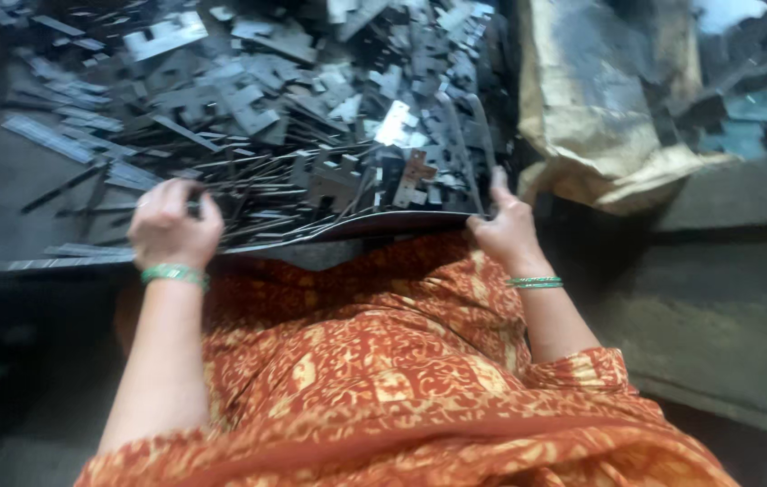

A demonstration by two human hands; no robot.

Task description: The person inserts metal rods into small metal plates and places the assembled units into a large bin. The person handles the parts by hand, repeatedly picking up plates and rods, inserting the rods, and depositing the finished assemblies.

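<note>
Metal pieces (311, 135), too many to count, heaped before two hands: left hand (171, 225), right hand (505, 230).

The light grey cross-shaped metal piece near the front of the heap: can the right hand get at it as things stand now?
Probably yes. The light grey cross-shaped metal piece lies on top of the heap of dark flat metal parts, beside the right hand, with nothing over it. But that hand grips the tray's dark curved edge.
</note>
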